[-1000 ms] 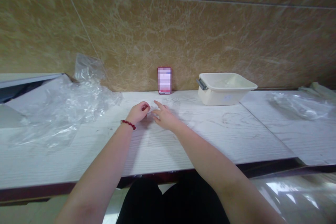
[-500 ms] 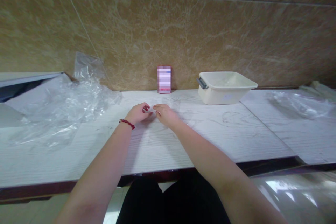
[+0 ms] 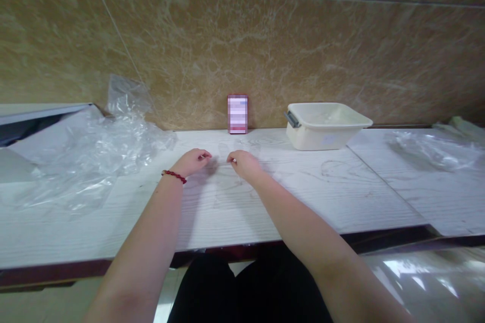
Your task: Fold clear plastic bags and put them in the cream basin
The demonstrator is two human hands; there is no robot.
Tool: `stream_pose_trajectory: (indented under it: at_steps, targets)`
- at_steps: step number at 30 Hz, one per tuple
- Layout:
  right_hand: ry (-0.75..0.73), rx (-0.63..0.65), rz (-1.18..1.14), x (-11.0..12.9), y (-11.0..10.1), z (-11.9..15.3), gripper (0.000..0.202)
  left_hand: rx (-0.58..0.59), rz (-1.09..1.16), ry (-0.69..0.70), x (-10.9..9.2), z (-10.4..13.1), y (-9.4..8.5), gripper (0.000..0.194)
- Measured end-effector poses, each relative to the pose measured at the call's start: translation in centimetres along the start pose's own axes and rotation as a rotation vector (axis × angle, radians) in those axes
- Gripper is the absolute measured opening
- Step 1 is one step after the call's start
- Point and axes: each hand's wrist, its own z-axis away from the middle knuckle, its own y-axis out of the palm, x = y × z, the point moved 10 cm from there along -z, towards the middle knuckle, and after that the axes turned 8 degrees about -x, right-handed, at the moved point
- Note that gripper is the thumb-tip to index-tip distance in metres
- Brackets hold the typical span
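Head view: left hand (image 3: pixel 192 162), red bead bracelet (image 3: pixel 174 176) at wrist, and right hand (image 3: pixel 246 165) were near each other but apart over pale surface (image 3: pixel 231 212). Fingers of both curled, tips drawn together; could not tell whether they pinched anything. Phone (image 3: pixel 237 115) stood against wall (image 3: pixel 212 50), beyond hands. Cream bin (image 3: pixel 314 139) sat right, crumpled clear plastic (image 3: pixel 129 136) left.

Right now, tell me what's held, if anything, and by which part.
Can't tell: the left hand and right hand are curled, but anything in them shows too faintly.
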Motion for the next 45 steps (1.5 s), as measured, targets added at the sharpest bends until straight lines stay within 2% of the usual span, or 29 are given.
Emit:
stream_pose_trajectory:
  at_steps: [3, 10, 17, 25, 37, 45]
  targets:
    - [0.021, 0.047, 0.084, -0.5, 0.3, 0.1, 0.022, -0.088, -0.102, 0.038, 0.6, -0.3, -0.5, 0.033]
    - [0.092, 0.097, 0.178, -1.2, 0.4, 0.5, 0.025, -0.113, -0.106, 0.091, 0.5, -0.7, 0.3, 0.034]
    - [0.103, 0.087, 0.173, -1.5, 0.3, 0.6, 0.026, -0.032, -0.076, 0.129, 0.0, -0.9, 1.8, 0.039]
    - [0.107, 0.070, 0.165, -1.8, -0.1, 0.7, 0.027, -0.035, -0.055, 0.170, -0.9, -0.8, 1.9, 0.036]
    - [0.164, 0.057, 0.274, -2.0, -0.9, 0.8, 0.025, 0.014, -0.076, 0.097, -0.9, -0.4, 2.2, 0.035]
    - [0.267, 0.085, 0.316, -2.9, -1.8, 1.1, 0.022, 0.127, -0.187, 0.063, -0.3, -0.1, 3.0, 0.045]
